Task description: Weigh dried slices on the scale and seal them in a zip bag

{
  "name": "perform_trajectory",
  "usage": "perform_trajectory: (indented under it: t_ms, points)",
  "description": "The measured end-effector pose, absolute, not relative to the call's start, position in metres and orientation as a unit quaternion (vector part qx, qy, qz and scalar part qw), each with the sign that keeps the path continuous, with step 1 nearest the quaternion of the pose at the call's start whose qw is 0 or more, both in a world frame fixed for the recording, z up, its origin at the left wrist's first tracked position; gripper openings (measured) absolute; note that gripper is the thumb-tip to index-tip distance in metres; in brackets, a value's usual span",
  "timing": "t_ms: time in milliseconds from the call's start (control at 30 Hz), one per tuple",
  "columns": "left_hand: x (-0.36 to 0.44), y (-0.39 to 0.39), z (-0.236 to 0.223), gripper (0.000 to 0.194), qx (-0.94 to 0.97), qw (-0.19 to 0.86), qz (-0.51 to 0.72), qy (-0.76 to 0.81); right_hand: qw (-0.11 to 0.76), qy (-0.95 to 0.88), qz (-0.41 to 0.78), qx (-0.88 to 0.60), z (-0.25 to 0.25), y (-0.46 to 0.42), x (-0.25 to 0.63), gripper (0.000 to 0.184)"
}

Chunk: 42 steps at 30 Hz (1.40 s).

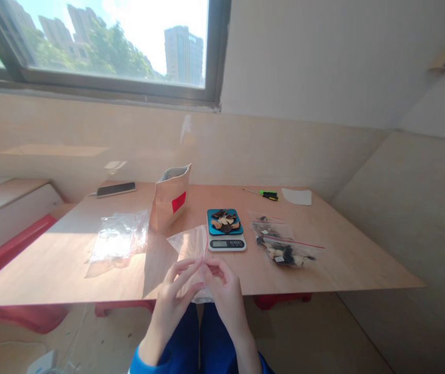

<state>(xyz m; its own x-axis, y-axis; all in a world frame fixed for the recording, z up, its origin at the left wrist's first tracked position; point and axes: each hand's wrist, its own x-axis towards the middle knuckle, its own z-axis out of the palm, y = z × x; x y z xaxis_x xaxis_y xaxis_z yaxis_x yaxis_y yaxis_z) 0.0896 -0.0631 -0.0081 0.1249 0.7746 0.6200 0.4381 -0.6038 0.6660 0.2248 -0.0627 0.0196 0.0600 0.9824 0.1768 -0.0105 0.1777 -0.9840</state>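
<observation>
As sunlight falls through a grey-framed window [215,52], a person in blue sleeves sits at a light wooden worktop [342,265], both hands at work on a clear plastic bag with a red-striped edge [187,241]. The left hand [177,284] pinches the bag between thumb and fingers, and the right hand [225,284] grasps it just beside, each grip closed on the thin film, the fingertips nearly meeting along the red stripe. The bag is at the near edge of the worktop, in front of a white digital scale with a blue platform [241,244]. Dark and pale dried pieces [225,221] lie heaped on that platform; the display is too small to read. To the right, two transparent red-striped bags of similar pieces [290,254] overlap. To the left stands an open brown paper pouch with a red label [162,208], near a loose stack of clear plastic bags [119,236]. Toward the back lie a dark-screened phone [116,190], two slim screwdrivers with green and black handles [269,193] and a white sheet of paper [297,196].
</observation>
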Motion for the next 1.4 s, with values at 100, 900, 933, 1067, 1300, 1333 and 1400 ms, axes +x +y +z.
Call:
perform_trajectory:
  t_ms: [100, 900, 933, 1067, 1300, 1333, 1400]
  points:
    - [0.09, -0.065, -0.004, 0.037, 0.713, 0.154, 0.529, 0.434, 0.547, -0.535, 0.442, -0.468, 0.021, -0.065, 0.224, 0.021]
    - [0.091, -0.036, 0.009, 0.027, 0.52, 0.175, 0.656, 0.518, 0.331, -0.751, 0.095, -0.564, -0.009, 0.081, 0.312, 0.032]
    - [0.093, -0.038, 0.007, 0.028, 0.511, 0.188, 0.652, 0.528, 0.319, -0.755, 0.092, -0.566, -0.014, 0.085, 0.312, 0.033]
    - [0.1, -0.044, 0.004, 0.035, 0.478, 0.241, 0.641, 0.55, 0.318, -0.756, 0.084, -0.566, -0.028, 0.091, 0.31, 0.029]
    - [0.104, -0.041, -0.001, 0.039, 0.475, 0.302, 0.641, 0.522, 0.34, -0.76, 0.094, -0.545, -0.024, 0.09, 0.313, 0.024]
    - [0.104, -0.04, -0.003, 0.04, 0.475, 0.306, 0.643, 0.517, 0.344, -0.76, 0.096, -0.542, -0.024, 0.09, 0.314, 0.024]
    - [0.104, -0.039, -0.006, 0.04, 0.476, 0.313, 0.644, 0.511, 0.352, -0.758, 0.1, -0.539, -0.023, 0.09, 0.315, 0.023]
